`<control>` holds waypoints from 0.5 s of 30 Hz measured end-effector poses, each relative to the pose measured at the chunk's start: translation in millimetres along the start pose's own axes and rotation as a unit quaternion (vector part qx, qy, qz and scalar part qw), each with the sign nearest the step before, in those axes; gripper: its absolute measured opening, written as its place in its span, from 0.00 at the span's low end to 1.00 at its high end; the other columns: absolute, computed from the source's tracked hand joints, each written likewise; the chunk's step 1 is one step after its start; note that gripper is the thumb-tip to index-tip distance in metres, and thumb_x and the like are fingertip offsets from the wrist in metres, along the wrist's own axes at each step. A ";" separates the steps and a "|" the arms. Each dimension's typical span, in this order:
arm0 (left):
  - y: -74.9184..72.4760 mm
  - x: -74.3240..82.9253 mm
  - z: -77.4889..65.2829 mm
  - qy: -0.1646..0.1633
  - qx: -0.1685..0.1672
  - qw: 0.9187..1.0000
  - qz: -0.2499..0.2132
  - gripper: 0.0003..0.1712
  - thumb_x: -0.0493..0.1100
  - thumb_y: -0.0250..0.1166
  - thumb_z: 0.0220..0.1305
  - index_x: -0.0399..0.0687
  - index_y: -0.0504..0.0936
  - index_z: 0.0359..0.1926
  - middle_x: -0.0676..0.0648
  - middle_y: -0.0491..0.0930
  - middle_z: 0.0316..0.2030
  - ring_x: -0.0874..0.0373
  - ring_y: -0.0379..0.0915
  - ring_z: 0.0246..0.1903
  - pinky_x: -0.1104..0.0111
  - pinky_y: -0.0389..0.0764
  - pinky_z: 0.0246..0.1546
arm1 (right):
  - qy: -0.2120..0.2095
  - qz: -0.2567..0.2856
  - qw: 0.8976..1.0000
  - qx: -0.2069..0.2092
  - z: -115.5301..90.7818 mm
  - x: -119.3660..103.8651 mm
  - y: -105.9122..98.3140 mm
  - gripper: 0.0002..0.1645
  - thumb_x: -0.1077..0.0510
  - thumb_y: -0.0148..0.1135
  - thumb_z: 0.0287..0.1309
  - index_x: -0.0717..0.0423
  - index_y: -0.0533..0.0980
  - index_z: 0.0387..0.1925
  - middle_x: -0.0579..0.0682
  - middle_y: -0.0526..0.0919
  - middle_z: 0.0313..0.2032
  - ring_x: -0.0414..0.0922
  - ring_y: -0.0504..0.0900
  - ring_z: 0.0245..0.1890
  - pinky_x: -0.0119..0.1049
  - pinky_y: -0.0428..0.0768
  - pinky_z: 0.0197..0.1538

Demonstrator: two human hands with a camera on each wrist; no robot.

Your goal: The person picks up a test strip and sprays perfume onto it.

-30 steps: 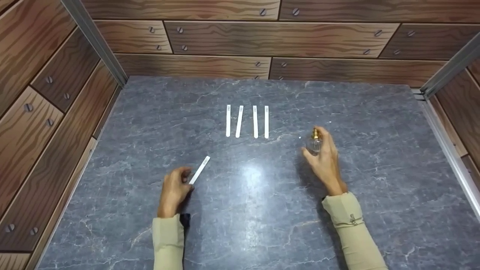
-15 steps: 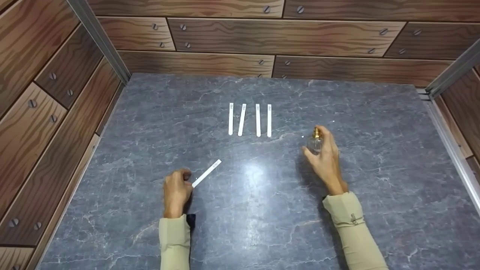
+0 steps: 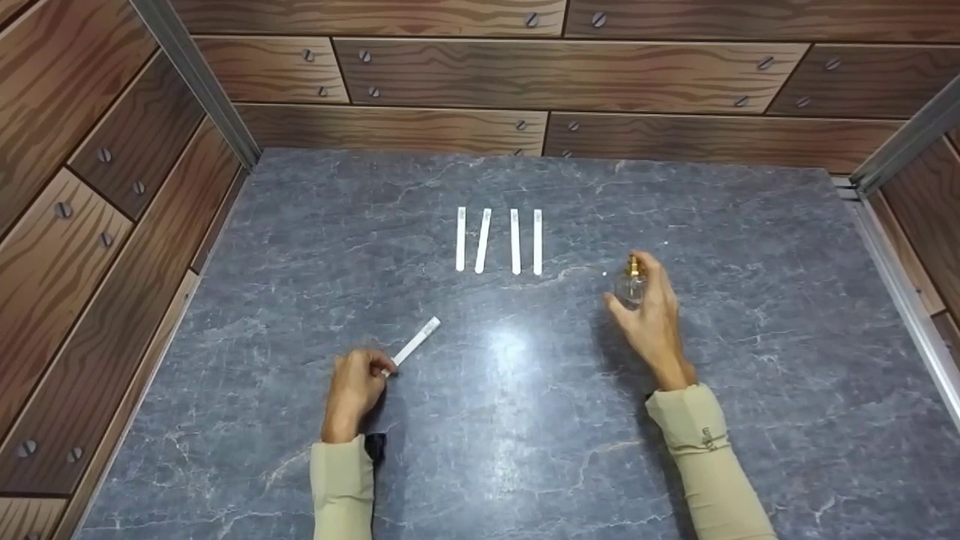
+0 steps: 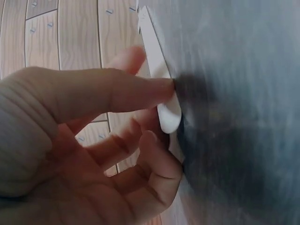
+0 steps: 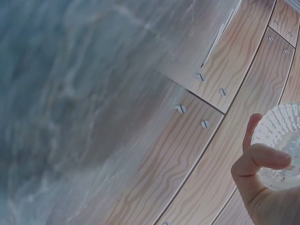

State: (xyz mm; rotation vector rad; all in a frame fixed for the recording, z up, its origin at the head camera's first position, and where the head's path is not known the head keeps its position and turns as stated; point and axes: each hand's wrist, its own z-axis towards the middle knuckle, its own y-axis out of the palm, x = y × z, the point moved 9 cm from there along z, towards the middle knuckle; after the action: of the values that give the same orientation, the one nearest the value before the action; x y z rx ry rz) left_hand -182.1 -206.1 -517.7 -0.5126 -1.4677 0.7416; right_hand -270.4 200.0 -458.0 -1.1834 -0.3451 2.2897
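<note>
In the head view my left hand (image 3: 356, 388) pinches the near end of a white perfume test strip (image 3: 417, 341), which slants up to the right. Up close in the left wrist view, the thumb lies across the strip (image 4: 156, 56) near its rounded end, low over the tabletop. My right hand (image 3: 652, 322) grips a clear glass perfume bottle (image 3: 630, 291) with a gold spray top, upright in the head view. Ribbed glass of this bottle (image 5: 269, 129) shows at the edge of the right wrist view, with fingers round it. Several more test strips (image 3: 515, 241) lie in a row beyond both hands.
The grey marbled tabletop (image 3: 510, 420) is bounded by wood-patterned panels (image 3: 570, 75) at the back and sides. A metal rail (image 3: 907, 292) runs along the right edge. Tiny white specks (image 3: 604, 274) lie left of the bottle.
The strip in my left hand has swung round to point farther right, and the fingers have come over its near end. My right hand and the perfume bottle stay in place.
</note>
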 end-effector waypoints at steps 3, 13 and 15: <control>4.6 -1.1 0.5 -0.014 -0.027 1.000 -0.001 0.18 0.19 0.58 0.49 0.39 0.90 0.28 0.44 0.85 0.28 0.48 0.81 0.31 0.57 0.82 0.34 | -0.002 0.002 1.000 0.000 0.6 -0.6 -0.9 0.40 0.75 0.73 0.45 0.66 0.68 0.61 0.69 0.78 0.50 0.66 0.78 0.51 0.64 0.76 0.53; 17.4 9.7 7.2 0.006 -0.047 0.997 -0.068 0.20 0.20 0.56 0.55 0.34 0.90 0.41 0.38 0.86 0.35 0.52 0.78 0.29 0.63 0.77 0.30 | -0.008 0.001 1.000 0.004 1.0 -0.9 -4.3 0.40 0.76 0.73 0.45 0.67 0.68 0.62 0.69 0.78 0.47 0.65 0.78 0.48 0.63 0.76 0.50; 19.0 12.5 9.0 0.009 -0.037 0.996 -0.084 0.18 0.20 0.58 0.55 0.33 0.90 0.41 0.40 0.86 0.34 0.55 0.76 0.28 0.66 0.74 0.29 | -0.009 0.001 1.000 0.003 0.9 -1.0 -4.5 0.41 0.76 0.73 0.44 0.67 0.68 0.62 0.69 0.78 0.47 0.65 0.78 0.48 0.63 0.76 0.50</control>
State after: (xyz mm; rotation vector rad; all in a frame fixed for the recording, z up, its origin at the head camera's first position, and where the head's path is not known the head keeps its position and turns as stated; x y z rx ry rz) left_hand -194.2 -185.4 -522.1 -0.4447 -1.5054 0.5510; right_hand -269.1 203.1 -454.7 -1.1608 -0.3429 2.3031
